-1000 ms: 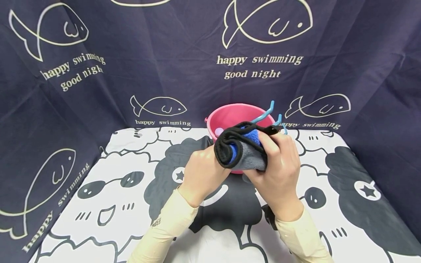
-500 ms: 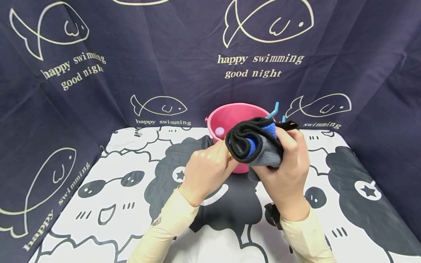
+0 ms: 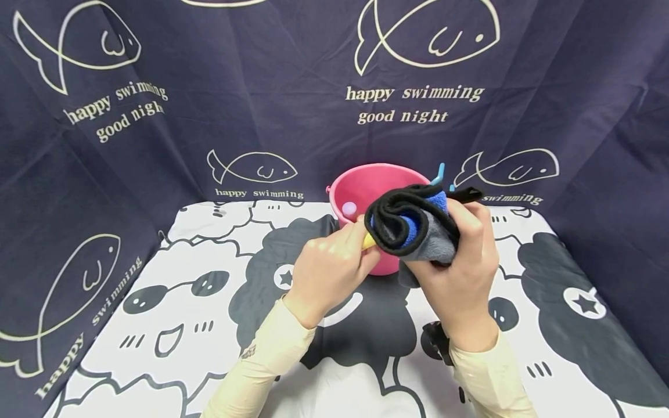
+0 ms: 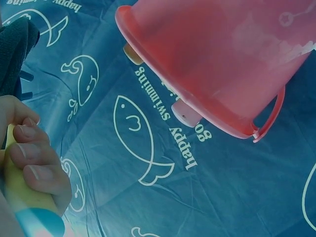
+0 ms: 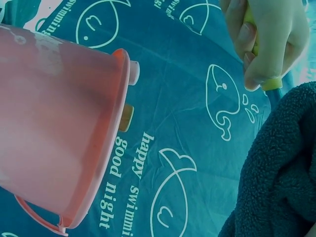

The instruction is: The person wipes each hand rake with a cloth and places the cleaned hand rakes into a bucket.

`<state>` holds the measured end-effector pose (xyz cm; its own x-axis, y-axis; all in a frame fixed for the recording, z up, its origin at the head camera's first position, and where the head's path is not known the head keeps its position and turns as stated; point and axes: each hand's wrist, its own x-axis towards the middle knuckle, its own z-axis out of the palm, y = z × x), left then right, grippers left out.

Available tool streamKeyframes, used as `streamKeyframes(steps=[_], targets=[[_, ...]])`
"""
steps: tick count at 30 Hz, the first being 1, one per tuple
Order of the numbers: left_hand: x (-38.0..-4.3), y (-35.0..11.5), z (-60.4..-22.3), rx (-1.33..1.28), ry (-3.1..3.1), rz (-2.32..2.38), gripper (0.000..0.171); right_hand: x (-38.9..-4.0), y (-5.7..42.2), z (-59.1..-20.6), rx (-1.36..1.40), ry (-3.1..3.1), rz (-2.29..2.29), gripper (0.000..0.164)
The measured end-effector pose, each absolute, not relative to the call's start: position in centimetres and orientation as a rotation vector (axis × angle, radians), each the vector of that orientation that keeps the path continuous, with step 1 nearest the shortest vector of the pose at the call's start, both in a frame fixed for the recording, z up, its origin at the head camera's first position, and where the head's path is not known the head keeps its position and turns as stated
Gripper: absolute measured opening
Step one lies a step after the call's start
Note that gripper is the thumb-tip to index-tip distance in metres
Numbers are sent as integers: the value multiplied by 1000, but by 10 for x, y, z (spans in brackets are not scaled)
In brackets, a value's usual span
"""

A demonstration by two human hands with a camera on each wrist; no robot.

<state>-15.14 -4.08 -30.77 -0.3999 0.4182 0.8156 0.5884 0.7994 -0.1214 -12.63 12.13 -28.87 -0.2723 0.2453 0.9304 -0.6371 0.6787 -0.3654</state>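
My left hand (image 3: 330, 270) grips the yellow handle (image 4: 29, 190) of a small hand rake. Bent blue tines (image 3: 440, 172) poke out beyond a thick cloth (image 3: 432, 251), blue and grey with black edging. My right hand (image 3: 465, 270) holds this folded, rolled cloth around the rake, so most of the rake's head is hidden. In the right wrist view, a short piece of blue shaft (image 5: 274, 98) shows between the handle and the cloth. Both hands are raised in front of a pink bucket (image 3: 358, 187).
Inside the bucket sits a lilac knob-like end (image 3: 349, 209). A tan end (image 5: 127, 117) also sticks out past the bucket's rim in the wrist views. A cartoon-print cloth (image 3: 172, 313) covers the table, with navy fish-print curtains (image 3: 292, 104) behind and at the sides.
My right hand and the cloth have shifted right, away from my left hand. More of the yellow handle shows now, and less of the blue tines. My left hand has barely moved.
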Motion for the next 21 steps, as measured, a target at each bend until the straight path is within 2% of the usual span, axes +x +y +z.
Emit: streamKeyframes(steps=[6,21], targets=[[-152,-41,-309,-741,-2032,-212,29,-126,125,-287,285,-1645,895,61],[-153,-42,-308,-750,-2025,-190,27,-126,136,-278,158,-1653,929,53]])
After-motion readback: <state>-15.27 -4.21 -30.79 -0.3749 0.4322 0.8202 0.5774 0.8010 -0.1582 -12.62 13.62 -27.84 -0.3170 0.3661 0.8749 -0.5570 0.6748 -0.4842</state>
